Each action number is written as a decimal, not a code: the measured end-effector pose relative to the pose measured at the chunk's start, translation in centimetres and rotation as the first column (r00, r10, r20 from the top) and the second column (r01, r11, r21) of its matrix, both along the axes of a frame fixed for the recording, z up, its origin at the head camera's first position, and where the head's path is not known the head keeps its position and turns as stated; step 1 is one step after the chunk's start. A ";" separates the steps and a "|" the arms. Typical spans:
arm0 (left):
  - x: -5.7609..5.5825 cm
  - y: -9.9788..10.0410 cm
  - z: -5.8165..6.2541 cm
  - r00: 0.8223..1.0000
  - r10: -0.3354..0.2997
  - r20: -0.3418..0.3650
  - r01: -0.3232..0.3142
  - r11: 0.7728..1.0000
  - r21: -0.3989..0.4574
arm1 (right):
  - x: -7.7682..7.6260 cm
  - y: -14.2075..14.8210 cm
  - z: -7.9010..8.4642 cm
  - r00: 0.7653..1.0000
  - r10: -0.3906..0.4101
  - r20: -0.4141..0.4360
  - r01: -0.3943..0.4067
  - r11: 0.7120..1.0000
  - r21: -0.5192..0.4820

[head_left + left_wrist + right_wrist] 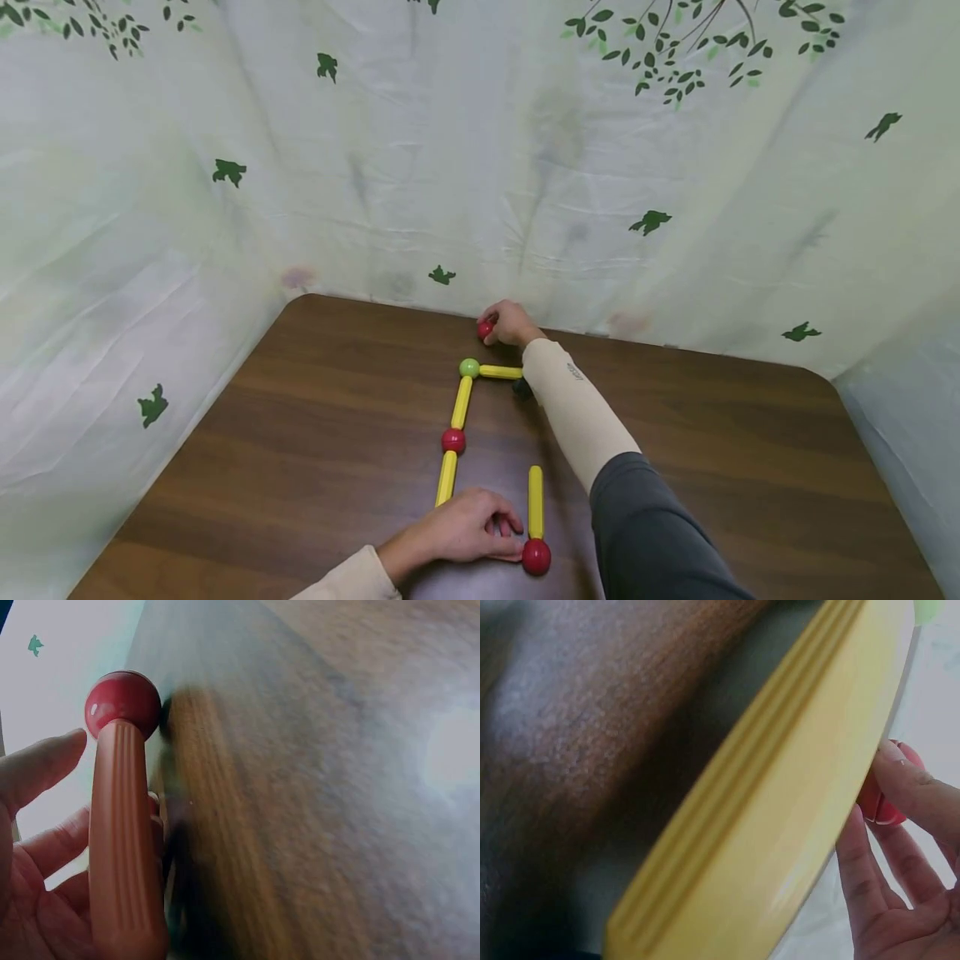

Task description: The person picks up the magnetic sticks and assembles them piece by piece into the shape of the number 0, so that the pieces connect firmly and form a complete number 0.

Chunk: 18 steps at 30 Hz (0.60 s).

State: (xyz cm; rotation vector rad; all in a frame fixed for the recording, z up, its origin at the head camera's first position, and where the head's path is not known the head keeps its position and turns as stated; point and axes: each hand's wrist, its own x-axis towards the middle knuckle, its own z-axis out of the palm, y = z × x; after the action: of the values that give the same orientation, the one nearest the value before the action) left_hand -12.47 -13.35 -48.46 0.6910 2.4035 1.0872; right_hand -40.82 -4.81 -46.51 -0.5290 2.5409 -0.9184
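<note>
At the table's far edge my right hand (512, 323) pinches a red ball (486, 331) between thumb and fingers; the right wrist view shows the same red ball (891, 801) partly hidden. Closer in stands a light green ball (469, 368) joined to yellow rods, one (498, 372) reaching right under my forearm. Down the left side the chain runs through a red ball (453, 440). My left hand (472, 525) lies loosely bent beside another red ball (536, 557), which bears a yellow rod (536, 502). An orange ridged rod (124, 840) fills the left wrist view's foreground, hiding some fingers.
A dark ball (522, 388) shows partly behind my right sleeve. The brown wooden table (315, 433) ends at a pale curtain (465, 167) with leaf and bird prints. More curtain hangs along both sides.
</note>
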 end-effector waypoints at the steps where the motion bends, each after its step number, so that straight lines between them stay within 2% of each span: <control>1: 0.0 0.0 0.1 1.000 0.017 0.006 -0.017 1.000 -0.007 | 0.0 -0.1 0.1 1.000 -0.002 0.001 0.002 1.000 -0.006; 5: -0.2 0.4 0.4 0.995 0.098 0.035 -0.097 0.995 -0.040 | 0.1 -0.4 0.1 1.000 -0.014 0.000 0.014 1.000 -0.021; 8: -0.5 0.9 0.8 0.977 0.194 0.084 -0.191 0.981 -0.041 | 0.1 -0.3 -0.1 1.000 -0.028 0.013 0.029 0.999 -0.028; 11: -0.9 1.6 0.9 0.947 0.282 0.155 -0.279 0.960 -0.038 | -0.1 -0.2 -0.2 0.999 -0.040 0.029 0.042 0.998 -0.047; 15: -1.4 2.5 0.9 0.893 0.365 0.265 -0.367 0.929 -0.041 | -0.1 -0.1 -0.3 0.999 -0.042 0.025 0.044 0.998 -0.055; 18: -1.5 3.2 0.8 0.861 0.418 0.291 -0.416 0.907 -0.070 | 0.0 -0.1 -0.2 0.999 -0.035 0.012 0.035 0.998 -0.047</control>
State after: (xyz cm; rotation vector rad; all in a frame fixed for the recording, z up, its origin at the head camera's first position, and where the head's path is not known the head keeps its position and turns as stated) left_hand -14.02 -10.15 -47.70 -0.0184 2.3346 1.2454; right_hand -40.79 -4.91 -46.71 -0.4936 2.5315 -0.9935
